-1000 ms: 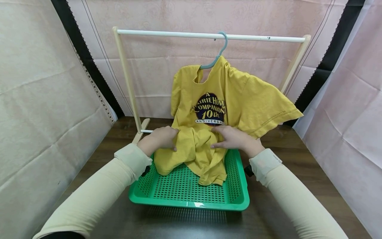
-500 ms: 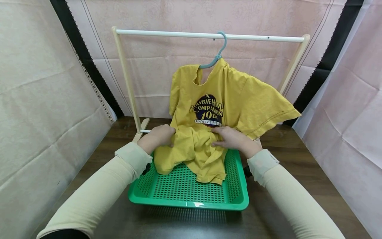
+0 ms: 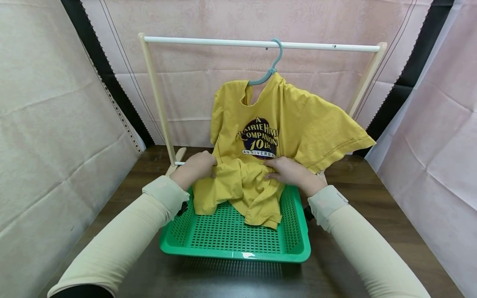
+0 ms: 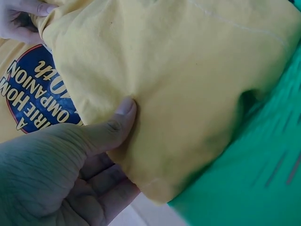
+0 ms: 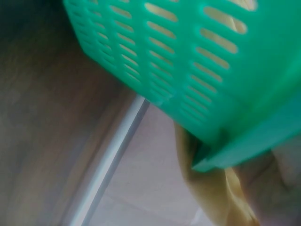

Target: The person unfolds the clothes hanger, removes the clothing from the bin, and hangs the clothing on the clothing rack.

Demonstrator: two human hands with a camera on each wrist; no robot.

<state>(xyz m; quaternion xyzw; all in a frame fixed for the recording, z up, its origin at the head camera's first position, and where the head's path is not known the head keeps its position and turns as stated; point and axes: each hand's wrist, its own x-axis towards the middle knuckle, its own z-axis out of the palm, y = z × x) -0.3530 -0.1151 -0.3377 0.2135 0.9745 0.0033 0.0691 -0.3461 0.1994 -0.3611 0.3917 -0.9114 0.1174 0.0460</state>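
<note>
A yellow T-shirt (image 3: 298, 120) with a dark round print hangs unevenly from a blue hanger (image 3: 269, 76), which is hooked on a white rail. Its bunched lower part drapes into a green basket (image 3: 234, 255). My left hand (image 3: 197, 167) pinches the shirt's left side low down; the left wrist view shows the thumb on top of the cloth (image 4: 188, 84) and the fingers curled beneath. On the other side, just below the print, my right hand (image 3: 292, 171) grips a fold between thumb and fingers. Cloth hides the right fingertips in the head view.
The clothes rack has a white top rail (image 3: 208, 41) and pale wooden side posts (image 3: 158, 91). Basket and rack stand on a dark wooden table (image 3: 357, 190). Light fabric walls (image 3: 428, 136) with black strips enclose the sides and back.
My left hand has shifted slightly left and taken hold of the shirt's edge. The right thumb has drawn in against the cloth. The shirt's lower hem has risen a little.
</note>
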